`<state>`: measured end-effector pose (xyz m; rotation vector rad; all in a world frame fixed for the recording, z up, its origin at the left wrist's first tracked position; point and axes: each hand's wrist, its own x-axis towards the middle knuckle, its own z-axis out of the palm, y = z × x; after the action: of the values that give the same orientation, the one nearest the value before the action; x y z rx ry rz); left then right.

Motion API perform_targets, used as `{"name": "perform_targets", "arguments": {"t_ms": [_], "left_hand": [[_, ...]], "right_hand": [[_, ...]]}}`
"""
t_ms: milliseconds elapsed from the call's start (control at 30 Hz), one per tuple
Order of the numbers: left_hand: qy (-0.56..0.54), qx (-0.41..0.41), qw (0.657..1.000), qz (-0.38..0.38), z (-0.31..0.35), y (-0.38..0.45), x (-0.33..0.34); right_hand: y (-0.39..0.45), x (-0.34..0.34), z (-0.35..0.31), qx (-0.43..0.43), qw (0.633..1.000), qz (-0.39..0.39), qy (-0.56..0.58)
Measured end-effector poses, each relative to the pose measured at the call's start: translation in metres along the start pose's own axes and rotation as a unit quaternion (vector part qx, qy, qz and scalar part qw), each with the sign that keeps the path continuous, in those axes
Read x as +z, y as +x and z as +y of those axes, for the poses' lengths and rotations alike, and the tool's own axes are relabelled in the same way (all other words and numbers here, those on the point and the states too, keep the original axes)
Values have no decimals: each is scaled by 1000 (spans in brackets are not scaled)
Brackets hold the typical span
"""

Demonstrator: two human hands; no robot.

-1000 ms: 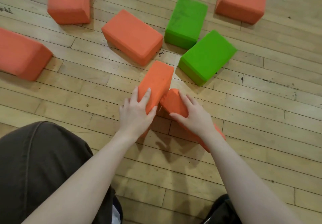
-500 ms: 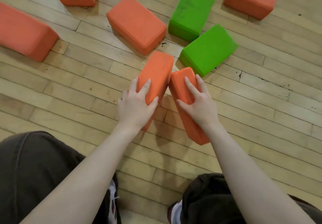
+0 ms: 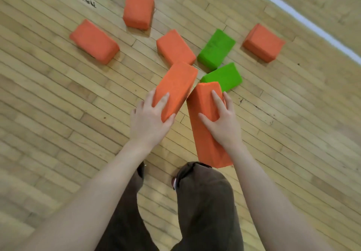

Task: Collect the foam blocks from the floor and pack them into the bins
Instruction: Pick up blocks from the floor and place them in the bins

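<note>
Orange blocks gripped in each hand, green blocks just beyond.

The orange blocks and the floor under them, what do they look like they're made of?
The orange block in the left hand and the orange block in the right hand look like dense foam: matte, slightly grainy faces, softened edges, no shine. The floor looks like narrow hardwood strips with a worn, lightly glossy finish, with visible plank seams and dark scuffs.

near green block partly hidden behind the right-held orange block.
</note>
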<state>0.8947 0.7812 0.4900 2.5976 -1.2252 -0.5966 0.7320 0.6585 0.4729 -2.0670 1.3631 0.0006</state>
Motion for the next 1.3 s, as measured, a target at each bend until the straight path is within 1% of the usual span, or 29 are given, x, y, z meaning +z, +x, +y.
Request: {"name": "perform_targets", "arguments": {"t_ms": [133, 233, 333, 467, 567, 667, 733, 833, 900, 967, 1067, 1200, 1300], "left_hand": [[-17, -27, 999, -7, 8, -42, -74], [-18, -48, 999, 2, 16, -70, -105], [-20, -77, 997, 16, 28, -93, -115], [-44, -138, 987, 72, 52, -129, -98], [-63, -222, 966, 117, 80, -164, -77], [-99, -318, 931, 149, 108, -210, -63], [-118, -377, 904, 162, 120, -248, -53], [-149, -464, 855, 178, 132, -317, -36], [-174, -534, 806, 186, 139, -365, -23], [-190, -605, 748, 197, 149, -412, -12], [-211, -693, 656, 214, 163, -477, 4], [-222, -769, 539, 261, 183, -554, 31], [-248, -810, 447, 288, 197, -608, 55]], "right_hand": [[-40, -49, -48, -5, 999, -7, -35], [-63, -68, -66, -23, 999, -14, -31], [-74, -83, -70, -53, 998, -21, -32], [-77, -98, -61, -143, 986, -41, -70], [-82, -106, -44, -214, 968, -76, -102], [-94, -113, -32, -287, 942, -121, -129], [-110, -114, -31, -337, 917, -155, -150], [-145, -109, -42, -407, 871, -207, -182], [-176, -100, -55, -444, 838, -248, -199], [-214, -86, -71, -485, 797, -291, -210], [-280, -59, -92, -555, 722, -352, -216], [-383, -20, -108, -638, 614, -402, -231], [-463, 9, -104, -678, 542, -433, -245]]}}
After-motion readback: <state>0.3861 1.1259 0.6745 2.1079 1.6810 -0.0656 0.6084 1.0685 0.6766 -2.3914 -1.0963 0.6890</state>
